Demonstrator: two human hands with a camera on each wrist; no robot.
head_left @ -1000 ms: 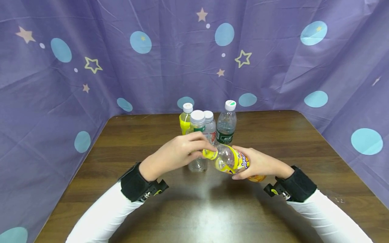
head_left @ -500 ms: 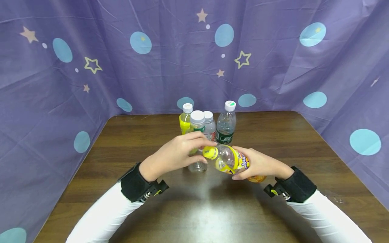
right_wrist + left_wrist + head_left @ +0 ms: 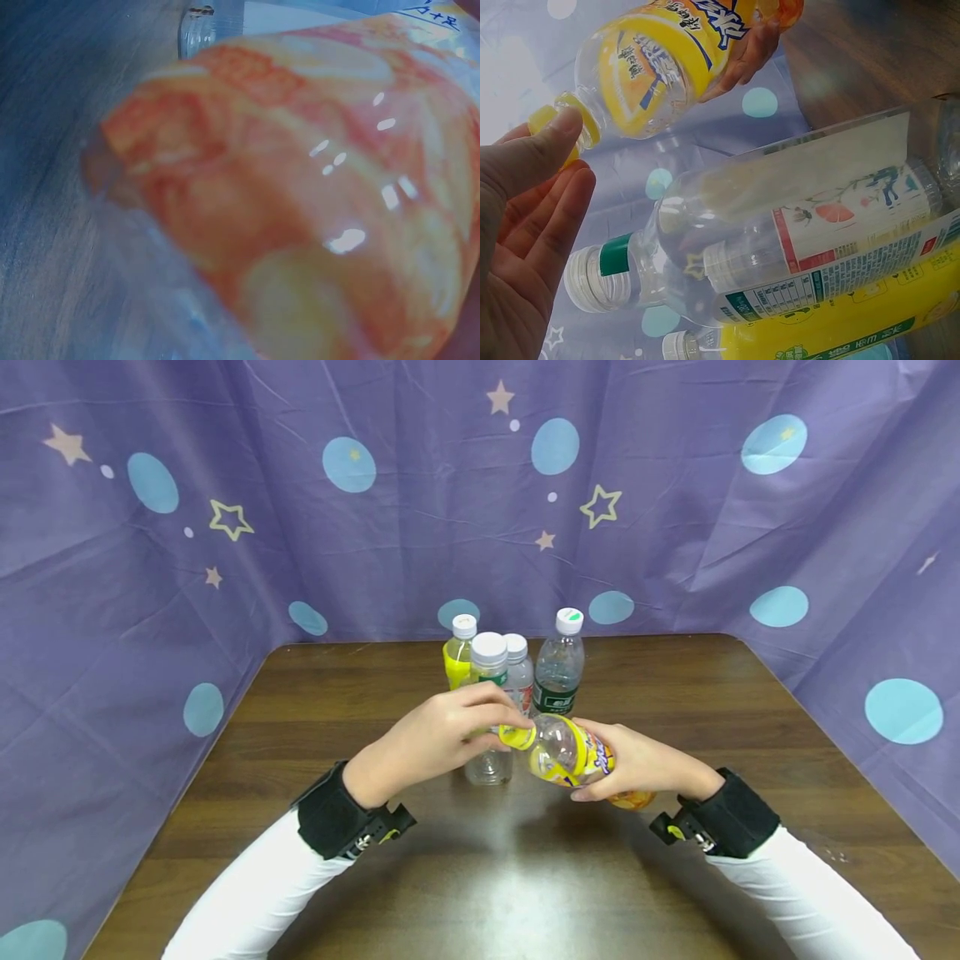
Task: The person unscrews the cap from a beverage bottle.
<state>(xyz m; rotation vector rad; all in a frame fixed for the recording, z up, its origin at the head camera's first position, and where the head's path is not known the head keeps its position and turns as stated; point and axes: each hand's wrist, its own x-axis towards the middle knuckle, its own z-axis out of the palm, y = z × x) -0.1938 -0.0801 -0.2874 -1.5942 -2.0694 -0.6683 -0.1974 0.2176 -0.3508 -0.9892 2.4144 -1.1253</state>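
A clear bottle with a yellow and orange label (image 3: 572, 752) is tilted above the table, neck pointing left. My right hand (image 3: 600, 764) grips its body; the fingers (image 3: 742, 60) curl round the label. The left hand (image 3: 504, 731) pinches the yellow cap (image 3: 516, 737), with the thumb lying on the cap (image 3: 551, 124) and the fingers beneath it. The bottle's orange base (image 3: 315, 187) fills the right wrist view, blurred.
Several capped bottles stand just behind the hands: a yellow-labelled one (image 3: 456, 662), a clear one (image 3: 487, 672), a white-labelled one (image 3: 517, 675) and a green-labelled one (image 3: 558, 670). A purple starred cloth (image 3: 675, 527) walls the brown table (image 3: 480, 877) on three sides.
Half a second ago my left fingers sat looser and the yellow cap showed more; now they close over it again. The bottle and my right hand have barely shifted.
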